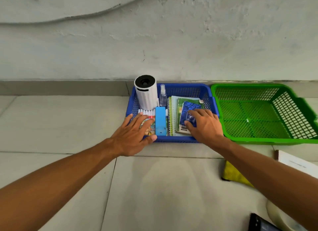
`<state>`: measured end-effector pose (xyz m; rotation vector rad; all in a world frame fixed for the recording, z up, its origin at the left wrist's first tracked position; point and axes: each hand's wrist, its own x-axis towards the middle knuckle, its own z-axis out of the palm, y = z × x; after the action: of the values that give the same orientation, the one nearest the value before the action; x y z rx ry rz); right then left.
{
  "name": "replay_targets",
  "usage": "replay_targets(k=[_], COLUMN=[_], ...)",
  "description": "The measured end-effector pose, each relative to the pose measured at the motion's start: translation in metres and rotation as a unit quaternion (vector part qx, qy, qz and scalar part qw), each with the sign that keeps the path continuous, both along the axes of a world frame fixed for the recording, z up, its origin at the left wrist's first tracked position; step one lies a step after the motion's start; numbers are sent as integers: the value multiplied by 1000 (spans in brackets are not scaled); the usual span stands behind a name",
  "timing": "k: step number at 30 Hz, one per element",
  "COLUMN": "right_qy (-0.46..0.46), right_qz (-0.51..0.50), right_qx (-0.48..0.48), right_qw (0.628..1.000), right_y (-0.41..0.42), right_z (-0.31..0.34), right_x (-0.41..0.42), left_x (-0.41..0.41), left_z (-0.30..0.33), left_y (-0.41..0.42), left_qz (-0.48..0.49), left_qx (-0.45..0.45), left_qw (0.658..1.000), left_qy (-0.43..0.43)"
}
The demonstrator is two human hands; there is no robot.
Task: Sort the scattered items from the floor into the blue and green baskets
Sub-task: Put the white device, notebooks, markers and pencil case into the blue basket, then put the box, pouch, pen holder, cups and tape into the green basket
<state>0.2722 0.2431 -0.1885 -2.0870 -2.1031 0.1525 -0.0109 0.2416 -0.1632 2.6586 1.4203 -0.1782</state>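
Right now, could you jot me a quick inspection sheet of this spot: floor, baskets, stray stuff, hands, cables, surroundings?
Surface: pale tiled floor, bare in the middle.
Job's things: blue basket holds a white cylinder, spray bottle, markers, light-blue case and notebooks; green basket looks empty.
Clutter: yellow cloth, white sheet, dark object lie on the floor.
Grippers: left hand open over the markers; right hand rests on a blue booklet.
Cables: one along the wall.
Surroundings: rough grey wall.
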Motion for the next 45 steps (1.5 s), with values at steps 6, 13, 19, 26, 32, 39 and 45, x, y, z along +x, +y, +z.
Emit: replay_targets(k=[6, 13, 19, 26, 32, 39, 45], right_qy=[35, 61, 52, 36, -13, -45, -80], right_qz=[19, -65, -102, -94, -19, -29, -77], right_qx=[80, 73, 67, 38, -117, -189, -173], right_qw=[996, 993, 991, 994, 993, 981, 979], right_y=[-21, -68, -103, -141, -167, -159, -164], right_z=[5, 9, 10, 4, -11, -5, 32], right_x=[48, 102, 141, 173, 169, 176, 191], left_x=[56, 147, 217, 273, 296, 307, 326], left_z=[-4, 13, 23, 3, -4, -24, 2], left_y=[10, 2, 9, 10, -20, -24, 5], left_qz=[21, -120, -216, -290, -533, -534, -502], left_qx=[82, 80, 86, 99, 127, 66, 144], left_qw=[993, 989, 973, 952, 836, 843, 850], left_qy=[-85, -41, 11, 10, -22, -23, -66])
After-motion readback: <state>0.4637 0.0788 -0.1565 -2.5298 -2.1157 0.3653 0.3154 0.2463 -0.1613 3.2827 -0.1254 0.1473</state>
